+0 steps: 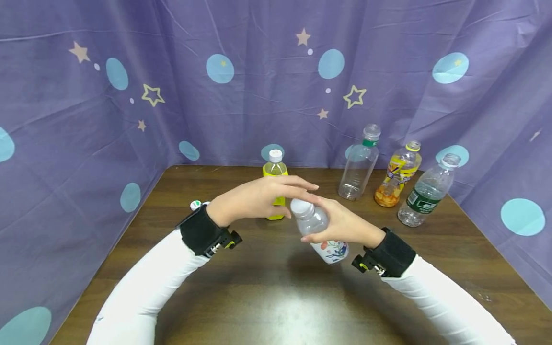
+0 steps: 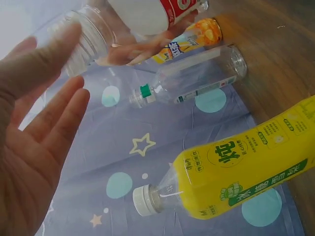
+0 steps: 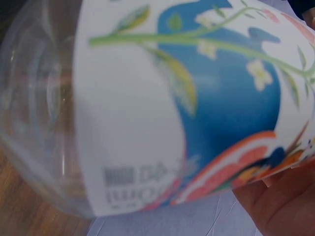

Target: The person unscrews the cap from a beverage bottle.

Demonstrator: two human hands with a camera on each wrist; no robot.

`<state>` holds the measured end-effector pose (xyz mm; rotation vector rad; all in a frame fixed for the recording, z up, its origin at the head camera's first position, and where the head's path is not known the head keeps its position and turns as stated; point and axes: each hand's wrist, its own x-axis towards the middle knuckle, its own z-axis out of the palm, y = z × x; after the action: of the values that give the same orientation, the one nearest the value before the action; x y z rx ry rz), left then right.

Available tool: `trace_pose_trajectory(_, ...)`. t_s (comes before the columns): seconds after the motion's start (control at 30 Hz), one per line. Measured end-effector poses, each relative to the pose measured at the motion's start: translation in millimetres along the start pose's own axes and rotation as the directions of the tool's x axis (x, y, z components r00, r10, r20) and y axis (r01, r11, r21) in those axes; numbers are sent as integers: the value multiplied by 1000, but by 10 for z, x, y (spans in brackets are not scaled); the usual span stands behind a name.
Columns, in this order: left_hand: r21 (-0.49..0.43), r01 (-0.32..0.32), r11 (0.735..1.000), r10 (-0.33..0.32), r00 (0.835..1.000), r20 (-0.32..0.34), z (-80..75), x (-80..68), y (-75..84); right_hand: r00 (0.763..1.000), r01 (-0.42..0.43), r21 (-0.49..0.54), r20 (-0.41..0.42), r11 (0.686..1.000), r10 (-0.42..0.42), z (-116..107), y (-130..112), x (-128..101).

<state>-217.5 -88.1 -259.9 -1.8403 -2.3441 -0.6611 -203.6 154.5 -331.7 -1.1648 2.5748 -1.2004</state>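
Above the table (image 1: pixel 267 297), the right hand (image 1: pixel 345 225) grips a tilted floral-label bottle (image 1: pixel 321 230); the left hand (image 1: pixel 258 196) hovers flat-fingered over its cap (image 1: pixel 301 207), holding nothing. One fumble could knock the yellow drink bottle (image 1: pixel 275 175) just behind.

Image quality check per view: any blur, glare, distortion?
Head: sharp, wide-angle bowing at the edges, a bright glare patch on the table. Left wrist: the left hand is close and soft, the yellow bottle crisp. Right wrist: the held bottle fills the frame, label blurred, its clear end smeared.
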Motion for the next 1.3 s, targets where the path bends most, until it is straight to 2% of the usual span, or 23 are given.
trace_pose_trajectory(0.13,48,-54,997,54,998,10,0,7,12,999,-22,47,34,999,20,-3,0,1)
trace_pose_trajectory(0.2,75,-58,996,57,998,8,4,9,19,999,-23,57,39,998,21,3,6,1)
trace_pose_trajectory(0.3,98,-14,995,13,1000,5,18,11,30,999,-15,56,36,998,13,19,13,-5)
trace_pose_trajectory(0.47,106,91,990,-94,995,20,62,24,35,997,-39,114,65,993,32,54,21,-20)
trace_pose_trajectory(0.63,99,124,987,-126,992,13,66,7,38,998,-38,95,53,995,33,56,5,-16)
trace_pose_trajectory(0.77,62,85,994,-86,996,0,28,-14,32,1000,-15,20,22,1000,15,31,-22,-6)
trace_pose_trajectory(0.9,12,12,1000,-13,1000,11,-2,-21,20,999,-27,37,33,999,26,9,-28,-13)
trace_pose_trajectory(1.07,41,-29,999,28,999,24,7,-13,25,999,-31,53,45,998,29,5,-12,-12)
trace_pose_trajectory(1.17,61,-1,998,-1,999,36,8,-4,48,998,-37,65,47,997,34,10,-5,-15)
trace_pose_trajectory(1.3,108,87,990,-93,994,56,15,13,70,997,-52,83,57,995,47,20,1,-24)
